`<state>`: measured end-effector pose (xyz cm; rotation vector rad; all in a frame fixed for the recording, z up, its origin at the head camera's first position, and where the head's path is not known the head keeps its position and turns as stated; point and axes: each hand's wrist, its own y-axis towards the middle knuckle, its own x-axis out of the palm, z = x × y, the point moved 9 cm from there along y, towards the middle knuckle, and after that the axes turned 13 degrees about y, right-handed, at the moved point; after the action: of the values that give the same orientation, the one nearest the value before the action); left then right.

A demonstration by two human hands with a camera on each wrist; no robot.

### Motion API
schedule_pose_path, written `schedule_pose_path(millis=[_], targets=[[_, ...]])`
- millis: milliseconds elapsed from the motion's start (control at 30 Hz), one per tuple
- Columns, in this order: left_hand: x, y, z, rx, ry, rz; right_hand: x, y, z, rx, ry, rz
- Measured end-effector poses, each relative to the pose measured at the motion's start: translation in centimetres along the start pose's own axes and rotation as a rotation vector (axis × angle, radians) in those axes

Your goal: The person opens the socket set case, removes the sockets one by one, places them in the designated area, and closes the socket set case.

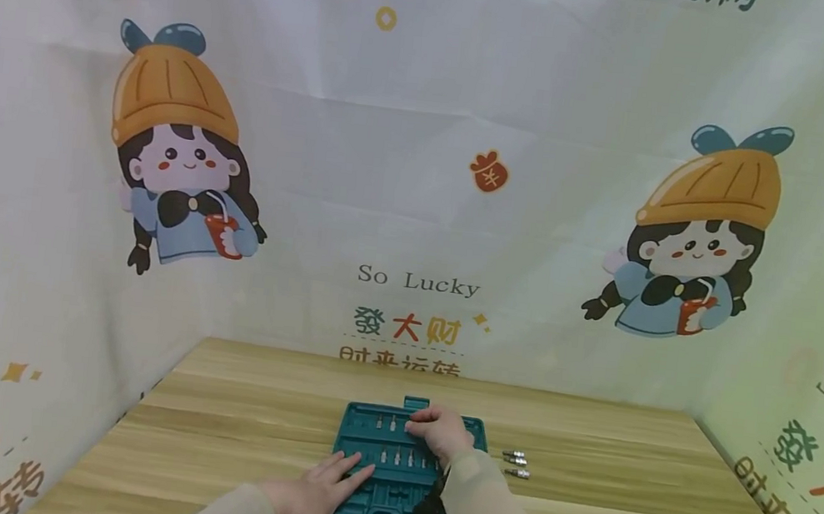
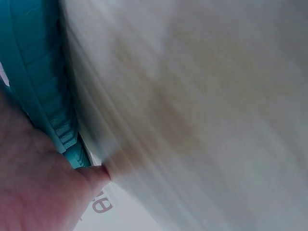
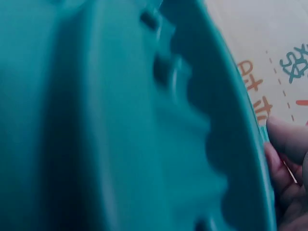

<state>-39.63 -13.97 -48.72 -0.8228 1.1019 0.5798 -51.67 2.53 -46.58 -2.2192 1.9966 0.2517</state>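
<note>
Our left fingers [image 1: 357,480] are spread over the left edge of the teal case [image 1: 359,431], probably steadying it. Our right fingers [image 1: 429,415] bend together just right of two slotted bits [image 1: 393,424]; whether they pinch another, we cannot tell. Farther right, three loose bits [image 1: 515,461] lie on the surface [image 1: 622,480], likely for easy reach.
</note>
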Motion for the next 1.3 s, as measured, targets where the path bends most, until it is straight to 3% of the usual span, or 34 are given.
schedule_pose_path(millis=[233,467,600,767,967,1033,1200,1300], targets=[[0.9,1.1,-1.4,-0.004,-0.003,0.001,-0.1,-0.3,0.1,0.015,-0.037,0.057],[4.5,4.6,-5.4,0.027,0.026,-0.004,0.0,-0.6,0.2,0.079,-0.150,0.080],[5.5,5.9,-6.8,0.043,0.033,-0.004,0.0,-0.6,0.0,0.101,-0.163,0.085],[5.1,5.4,-6.6,0.051,0.020,-0.005,0.1,-0.4,-0.3,0.106,-0.181,0.069],[2.3,2.3,-2.9,-0.006,0.015,0.000,0.4,-0.4,-0.2,0.129,-0.191,0.055],[2.6,2.5,-3.1,-0.004,0.026,0.008,0.4,-0.5,-0.1,0.134,-0.203,0.056],[4.9,4.9,-5.7,0.055,0.043,0.038,0.3,-0.6,-0.1,0.142,-0.203,0.065],[4.9,5.1,-5.9,0.054,0.049,0.036,0.2,-0.5,-0.2,0.135,-0.200,0.063]])
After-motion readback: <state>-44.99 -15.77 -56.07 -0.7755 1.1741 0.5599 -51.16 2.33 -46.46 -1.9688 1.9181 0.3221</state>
